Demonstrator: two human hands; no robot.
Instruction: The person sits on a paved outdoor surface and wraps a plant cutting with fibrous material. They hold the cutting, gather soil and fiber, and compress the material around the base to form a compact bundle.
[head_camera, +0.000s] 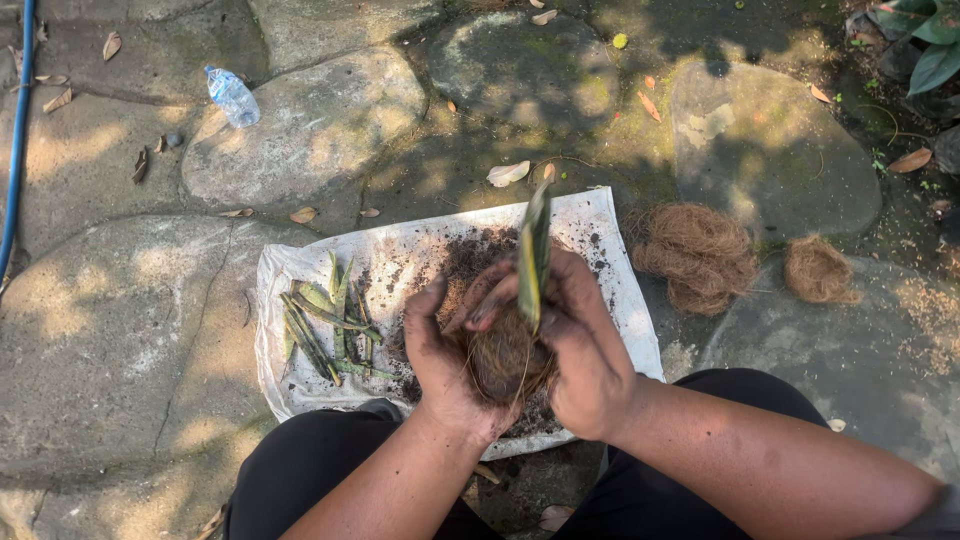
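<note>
- a ball of brown coconut fibre (505, 362) is held between both hands above the near part of a white sack sheet (300, 275); a single green, yellow-edged leaf (533, 262) is seen standing upright out of it.
- the left hand (445, 365) is cupped against the ball's left side, fingers curled closed around the fibre and soiled with dirt.
- the right hand (580, 350) is wrapped over the ball's right side and top, fingers closed on the fibre at the base of the leaf.
- the sheet is spread flat on the stone paving; dark soil (470, 255) is scattered across its middle, behind the hands.
- a small heap of cut green leaf pieces (325, 325) is laid on the sheet's left part, just beside the left hand; the exact count cannot be told, as the pieces overlap.
- two loose clumps of coconut fibre are seen on the ground right of the sheet: a larger clump (695, 255) just beside its edge and a smaller clump (818, 270) further right.
- one clear plastic bottle (232, 97) with a blue cap is lying on a stone, well apart at upper left; what it holds cannot be told.
- one blue hose (17, 140) is run along the left edge.
- dry fallen leaves are scattered over the paving.
</note>
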